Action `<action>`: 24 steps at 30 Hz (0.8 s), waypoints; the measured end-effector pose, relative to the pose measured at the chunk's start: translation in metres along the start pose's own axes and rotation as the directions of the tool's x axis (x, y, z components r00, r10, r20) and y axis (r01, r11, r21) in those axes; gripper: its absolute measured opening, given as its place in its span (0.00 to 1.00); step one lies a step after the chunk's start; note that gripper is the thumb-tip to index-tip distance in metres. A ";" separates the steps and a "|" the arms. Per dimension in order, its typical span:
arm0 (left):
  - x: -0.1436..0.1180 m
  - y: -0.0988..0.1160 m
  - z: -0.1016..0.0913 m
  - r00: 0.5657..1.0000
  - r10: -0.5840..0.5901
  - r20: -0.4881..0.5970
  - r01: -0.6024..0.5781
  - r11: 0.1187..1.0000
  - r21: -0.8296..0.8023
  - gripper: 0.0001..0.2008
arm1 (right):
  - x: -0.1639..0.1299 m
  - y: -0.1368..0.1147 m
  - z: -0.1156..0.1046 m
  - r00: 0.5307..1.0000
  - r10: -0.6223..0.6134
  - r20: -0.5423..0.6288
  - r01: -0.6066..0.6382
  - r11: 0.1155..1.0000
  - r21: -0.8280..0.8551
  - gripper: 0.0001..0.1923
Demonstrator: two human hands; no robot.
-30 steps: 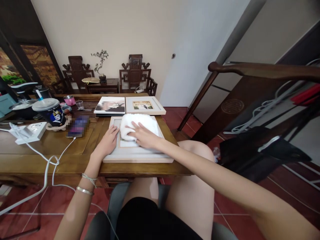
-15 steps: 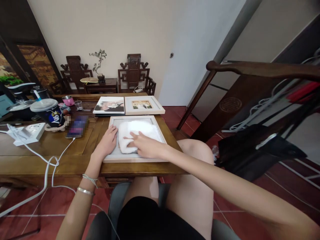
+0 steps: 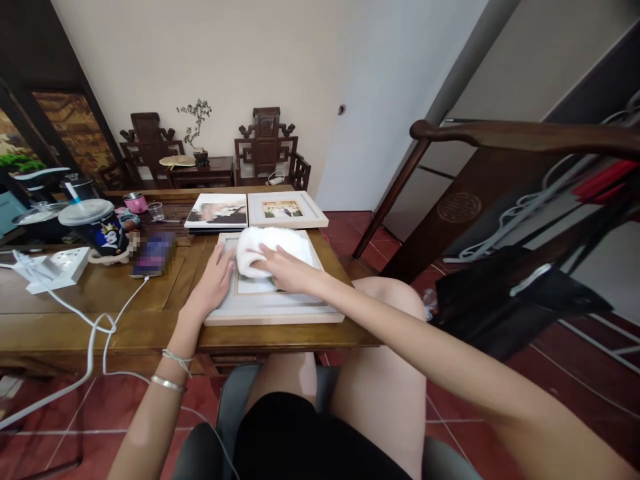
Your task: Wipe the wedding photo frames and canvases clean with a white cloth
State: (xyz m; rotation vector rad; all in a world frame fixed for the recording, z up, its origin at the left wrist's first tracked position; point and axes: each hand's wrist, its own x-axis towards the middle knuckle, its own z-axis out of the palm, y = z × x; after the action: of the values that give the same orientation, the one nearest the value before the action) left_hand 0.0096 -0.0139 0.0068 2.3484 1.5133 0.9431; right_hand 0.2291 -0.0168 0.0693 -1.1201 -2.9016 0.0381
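My right hand flat on the white cloth, fingers spread, gripping nothing, left hand open, steadying the picture frame on the worktop

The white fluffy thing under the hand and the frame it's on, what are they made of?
The white cloth looks like soft terry towel: fuzzy, bunched, matte. The picture frame looks like pale painted wood with a stepped moulding, though it could be plastic. The table looks like varnished brown wood with visible grain.
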 end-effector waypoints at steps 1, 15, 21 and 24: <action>0.000 0.001 -0.001 1.000 -0.010 -0.013 0.010 1.000 -0.005 0.26 | 0.014 0.003 0.001 0.999 0.026 -0.030 -0.027 0.999 -0.038 0.33; 0.000 0.009 -0.005 0.996 -0.088 -0.031 0.085 0.994 -0.072 0.32 | 0.009 -0.059 -0.010 0.996 -0.056 0.076 0.067 0.985 -0.158 0.16; 0.000 0.007 -0.006 0.998 -0.051 0.023 0.052 0.999 -0.015 0.29 | -0.040 -0.056 -0.038 0.969 -0.115 0.221 0.120 0.993 -0.010 0.21; 0.001 0.002 -0.002 0.999 -0.023 0.038 0.022 1.000 0.019 0.24 | -0.058 -0.039 -0.054 0.956 -0.117 0.271 0.104 0.993 0.061 0.22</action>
State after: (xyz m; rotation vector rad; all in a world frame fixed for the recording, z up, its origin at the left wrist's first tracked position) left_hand 0.0102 -0.0147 0.0103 2.3433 1.5372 0.8775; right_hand 0.2474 -0.0840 0.1232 -1.0169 -3.1813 0.2776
